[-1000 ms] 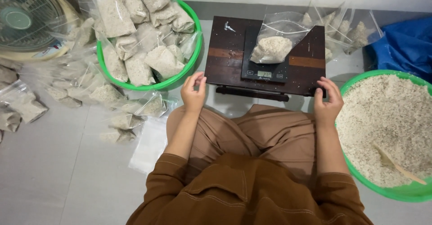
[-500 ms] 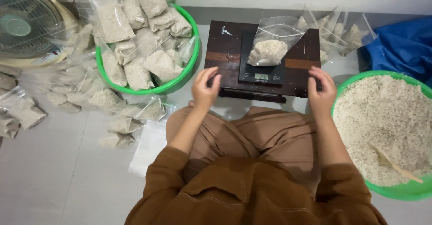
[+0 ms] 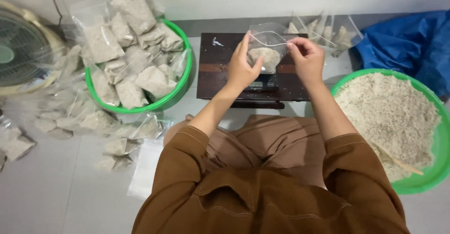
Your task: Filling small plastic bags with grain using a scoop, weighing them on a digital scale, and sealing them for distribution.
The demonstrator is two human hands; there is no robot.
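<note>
A clear zip bag [image 3: 267, 44] partly filled with pale grain hangs over the small digital scale [image 3: 260, 84], which sits on a dark wooden board [image 3: 220, 70]. My left hand [image 3: 241, 65] pinches the bag's left top edge. My right hand [image 3: 305, 58] grips the right top edge. Both hands hold the bag up off the scale.
A green basin [image 3: 185, 81] at the left is piled with filled bags, and more filled bags [image 3: 93, 121] lie on the floor around it. A second green basin [image 3: 431, 178] at the right holds loose grain and a wooden stick [image 3: 398, 161]. A fan [image 3: 21, 51] stands far left, blue cloth [image 3: 412, 42] far right.
Both hands rose from the front edge of the board and took hold of the bag's top. The bag is lifted off the scale.
</note>
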